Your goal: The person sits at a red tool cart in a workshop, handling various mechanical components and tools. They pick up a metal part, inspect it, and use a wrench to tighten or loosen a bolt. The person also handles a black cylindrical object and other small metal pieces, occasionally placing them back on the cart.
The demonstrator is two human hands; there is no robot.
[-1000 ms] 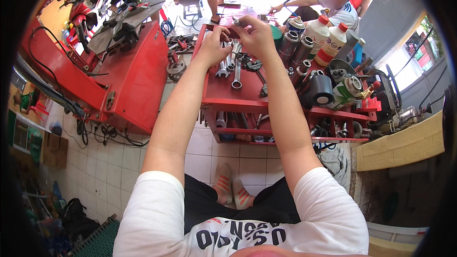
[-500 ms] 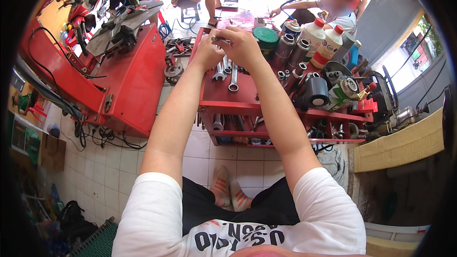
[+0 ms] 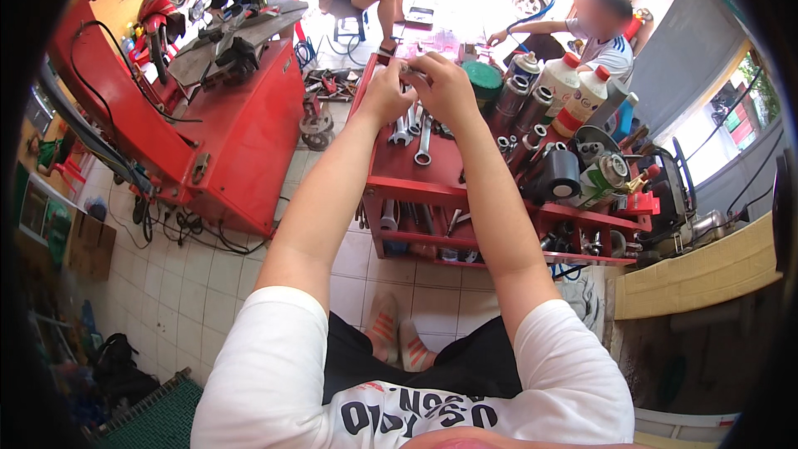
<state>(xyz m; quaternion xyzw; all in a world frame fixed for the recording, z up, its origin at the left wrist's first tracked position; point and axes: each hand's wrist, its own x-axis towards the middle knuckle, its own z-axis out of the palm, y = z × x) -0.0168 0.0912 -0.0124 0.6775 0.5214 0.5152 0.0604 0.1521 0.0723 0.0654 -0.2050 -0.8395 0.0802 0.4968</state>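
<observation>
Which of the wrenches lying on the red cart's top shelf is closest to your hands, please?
The wrench lying just below the left hand is closest; the longer wrench lies nearer the shelf's front edge.

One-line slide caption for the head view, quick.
Both hands, left hand and right hand, pinch a small metal part above wrenches on a red tool cart.

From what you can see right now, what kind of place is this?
Most likely a motorcycle repair workshop: a red tool cart loaded with wrenches, spray cans and bottles, and a red lift bench with a motorbike behind it.
</observation>
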